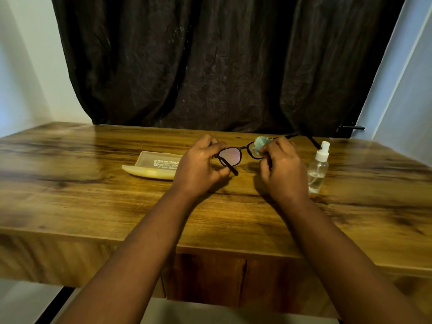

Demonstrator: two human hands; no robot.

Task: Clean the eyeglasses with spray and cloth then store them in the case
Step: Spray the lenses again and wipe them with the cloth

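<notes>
Wooden bench (93,206); dark curtain (222,66) behind. Left hand (201,167) pinches the glasses (233,156) at the left hinge, held above the bench. Right hand (282,169) presses a pale green cloth (260,143) on the right lens, hiding it. Open case (152,166) left, partly behind the left hand; spray bottle (318,168) right. Case print unreadable.

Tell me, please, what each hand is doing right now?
Left hand: grips the dark-framed eyeglasses at their left end.
Right hand: pinches the pale green cleaning cloth against the right lens.
</notes>
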